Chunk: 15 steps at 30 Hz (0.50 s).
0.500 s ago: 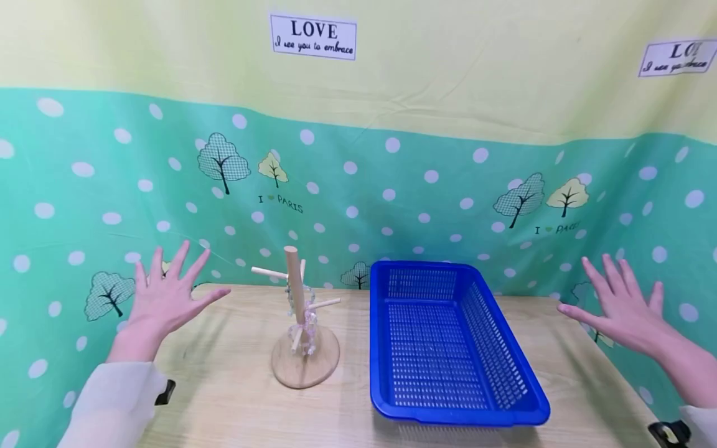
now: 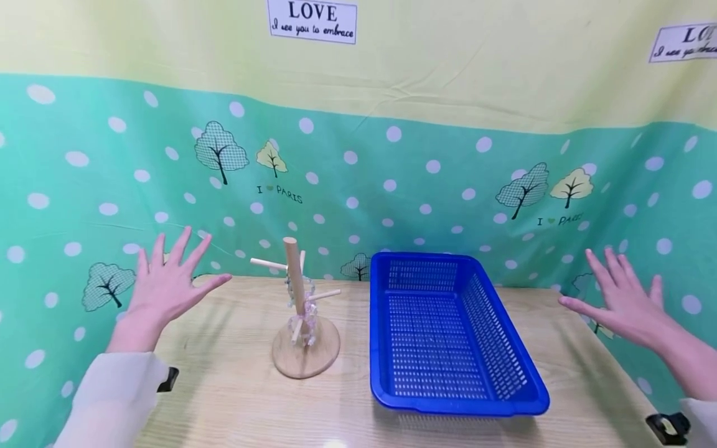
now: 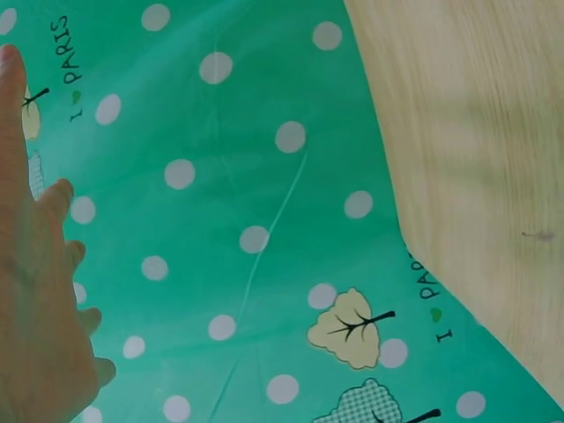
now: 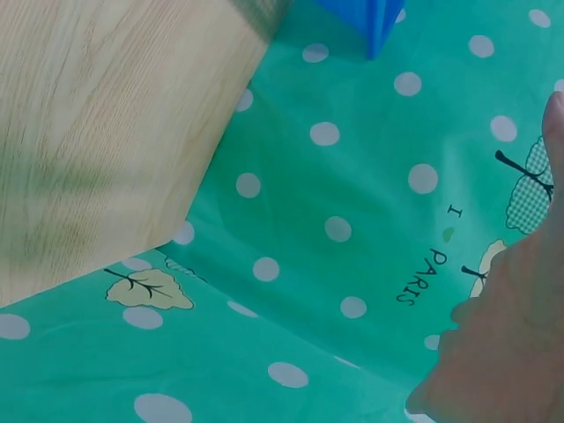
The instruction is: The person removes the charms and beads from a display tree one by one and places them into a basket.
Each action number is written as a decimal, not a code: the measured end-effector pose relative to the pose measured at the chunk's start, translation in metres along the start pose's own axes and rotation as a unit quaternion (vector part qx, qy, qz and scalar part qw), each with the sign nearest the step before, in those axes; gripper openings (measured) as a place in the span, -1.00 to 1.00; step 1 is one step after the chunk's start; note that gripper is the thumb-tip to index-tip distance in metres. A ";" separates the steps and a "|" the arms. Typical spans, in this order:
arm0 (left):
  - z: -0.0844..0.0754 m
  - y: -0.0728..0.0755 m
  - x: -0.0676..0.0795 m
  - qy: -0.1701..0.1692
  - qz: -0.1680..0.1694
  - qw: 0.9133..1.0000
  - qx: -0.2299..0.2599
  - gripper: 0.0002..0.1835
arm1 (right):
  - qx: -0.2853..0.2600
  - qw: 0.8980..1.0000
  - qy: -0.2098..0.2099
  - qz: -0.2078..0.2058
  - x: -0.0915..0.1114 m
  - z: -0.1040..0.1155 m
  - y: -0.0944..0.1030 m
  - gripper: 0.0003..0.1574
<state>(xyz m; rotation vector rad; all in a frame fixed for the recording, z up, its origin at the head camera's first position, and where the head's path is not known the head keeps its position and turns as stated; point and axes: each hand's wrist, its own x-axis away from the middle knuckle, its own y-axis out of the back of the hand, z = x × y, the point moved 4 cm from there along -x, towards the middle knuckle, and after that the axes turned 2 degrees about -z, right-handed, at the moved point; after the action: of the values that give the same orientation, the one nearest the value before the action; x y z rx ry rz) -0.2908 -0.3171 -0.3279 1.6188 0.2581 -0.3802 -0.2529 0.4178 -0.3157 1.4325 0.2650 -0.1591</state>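
My left hand is held up over the table's left side with its fingers spread and nothing in it. On the right, my right hand is raised the same way, fingers apart, holding nothing. Between them stands a wooden jewelry stand, an upright post with side pegs on a round base. Beaded bracelets in clear, pinkish and bluish beads hang on its pegs. Right of the stand lies a blue plastic basket with perforated walls and nothing inside. Each wrist view shows part of its hand at the edge.
The light wooden table ends at a green and yellow curtain with dots and printed trees. That curtain also wraps round the left and right sides, close to both hands.
The head view has tilted slightly down, so the curtain, stand and basket appear a little higher. Both hands keep their spread pose, and the stand and basket stay in place.
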 end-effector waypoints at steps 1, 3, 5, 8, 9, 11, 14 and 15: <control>-0.001 0.002 0.000 0.000 0.000 1.000 0.000 0.04 | -0.005 1.000 0.002 0.000 -0.001 0.001 0.000 0.39; -0.004 0.005 -0.001 -0.002 -0.001 1.000 0.003 0.04 | -0.015 1.000 0.012 -0.005 -0.003 0.003 0.000 0.41; -0.007 0.008 -0.001 -0.005 -0.003 1.000 0.004 0.03 | -0.030 0.999 0.021 -0.009 -0.005 0.005 0.001 0.42; -0.012 0.012 -0.002 -0.016 -0.011 1.000 0.009 0.01 | -0.050 0.999 0.019 -0.005 -0.008 0.008 0.003 0.45; -0.014 0.013 -0.003 -0.021 -0.014 1.000 0.013 0.01 | -0.055 0.998 0.015 -0.002 -0.008 0.009 0.004 0.46; -0.017 0.015 -0.003 -0.030 -0.019 0.999 0.021 -0.01 | -0.064 0.998 0.007 0.006 -0.008 0.011 0.004 0.47; -0.023 0.019 -0.003 -0.043 -0.021 0.998 0.050 -0.03 | -0.068 0.998 -0.002 0.012 -0.008 0.015 0.005 0.47; -0.025 0.020 -0.004 -0.045 -0.021 0.997 0.064 -0.04 | -0.068 0.998 -0.005 0.012 -0.008 0.016 0.005 0.47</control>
<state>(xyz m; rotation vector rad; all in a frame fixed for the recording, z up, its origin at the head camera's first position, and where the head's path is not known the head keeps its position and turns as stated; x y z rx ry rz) -0.2841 -0.2933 -0.3069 1.7180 0.2026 -0.5093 -0.2583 0.4018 -0.3064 1.2982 0.2460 -0.1272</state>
